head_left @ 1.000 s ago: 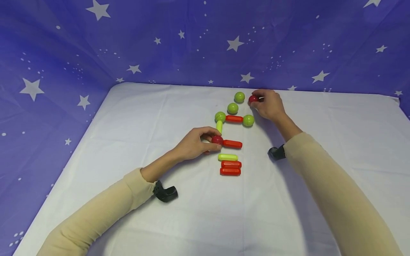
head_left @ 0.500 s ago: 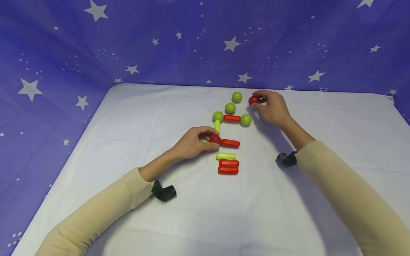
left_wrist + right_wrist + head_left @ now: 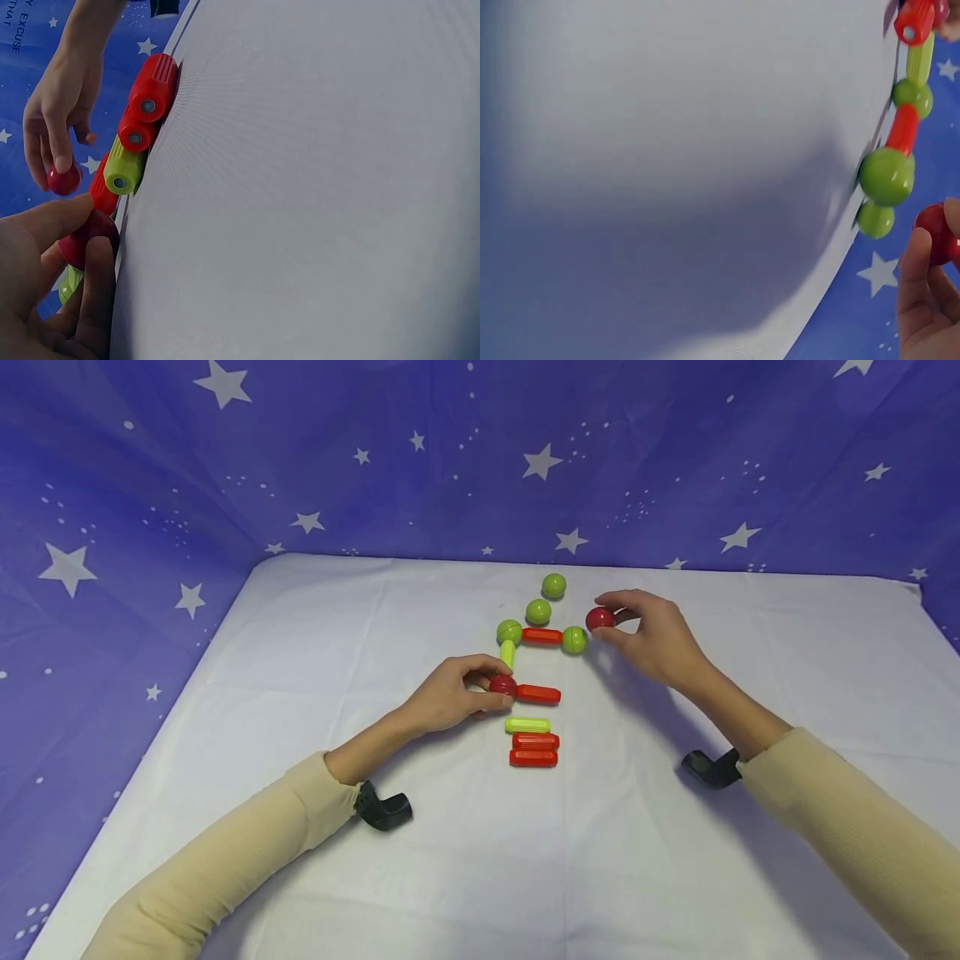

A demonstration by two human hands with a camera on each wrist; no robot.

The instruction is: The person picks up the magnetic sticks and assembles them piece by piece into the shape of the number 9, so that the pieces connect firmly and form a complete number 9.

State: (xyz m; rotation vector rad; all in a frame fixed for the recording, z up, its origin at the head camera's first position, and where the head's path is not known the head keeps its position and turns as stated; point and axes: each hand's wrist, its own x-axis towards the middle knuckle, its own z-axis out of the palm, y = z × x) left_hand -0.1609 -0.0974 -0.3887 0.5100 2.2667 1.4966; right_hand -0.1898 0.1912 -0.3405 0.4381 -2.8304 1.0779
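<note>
My left hand [image 3: 452, 695] grips a red ball [image 3: 503, 686] on the table. A red rod [image 3: 538, 694] extends to its right, and a yellow-green rod [image 3: 507, 654] runs from it up to a green ball [image 3: 509, 632]. From that green ball another red rod [image 3: 542, 636] leads right to a second green ball [image 3: 574, 640]. My right hand [image 3: 654, 635] pinches a loose red ball [image 3: 599, 619] between thumb and fingers, just above and right of the second green ball. In the right wrist view this red ball [image 3: 934, 231] is raised off the table.
Two loose green balls [image 3: 538, 612] [image 3: 554, 586] lie behind the joined pieces. Nearer me are a yellow-green rod [image 3: 527, 725] and two red rods [image 3: 534, 758], side by side. A starry blue cloth [image 3: 450, 460] hangs behind the white table [image 3: 375, 893].
My right hand has brought its red ball toward me and slightly right, away from the back edge. The left hand stays on its red ball, and the joined pieces keep their arrangement.
</note>
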